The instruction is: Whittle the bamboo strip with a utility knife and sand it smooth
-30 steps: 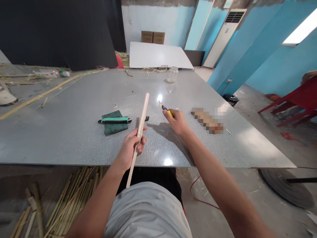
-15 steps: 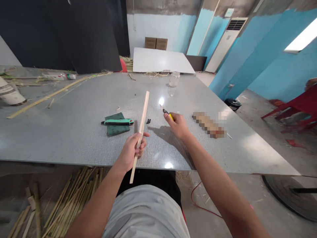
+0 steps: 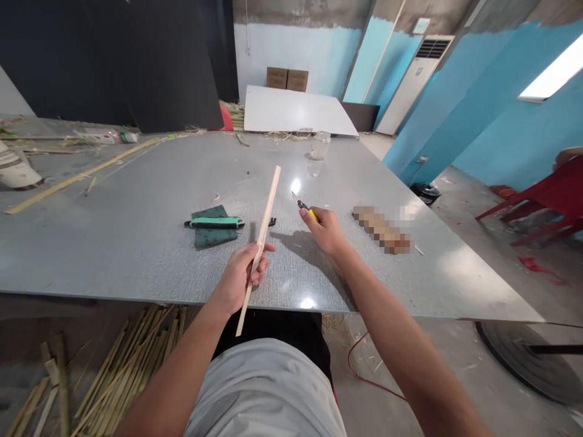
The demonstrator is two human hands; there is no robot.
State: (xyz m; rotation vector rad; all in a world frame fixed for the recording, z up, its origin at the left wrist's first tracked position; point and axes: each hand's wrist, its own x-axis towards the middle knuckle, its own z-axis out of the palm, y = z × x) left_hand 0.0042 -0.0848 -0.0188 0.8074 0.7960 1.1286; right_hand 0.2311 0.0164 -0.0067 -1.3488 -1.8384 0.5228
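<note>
My left hand [image 3: 246,270] is closed around a pale wooden strip [image 3: 269,209], which slants up and to the right above the table's front part. To its right, my right hand [image 3: 324,230] grips a yellow and black utility knife [image 3: 306,207], its blade pointing up and left, apart from the strip. A green and black knife [image 3: 216,223] lies on a dark green sheet [image 3: 210,240] left of the strip. Just behind the strip is a small black piece [image 3: 272,222]. A blurred brown block [image 3: 382,230] rests right of my right hand.
On the grey table [image 3: 159,261], a clear jar [image 3: 320,145] stands at the back. A long bamboo strip [image 3: 82,176] and a white container [image 3: 16,167] are at the left. Bamboo pieces [image 3: 127,364] lie below the front edge.
The strip's upper end has tilted slightly to the right in my left hand. My right hand with the knife has hardly moved. The view has shifted slightly.
</note>
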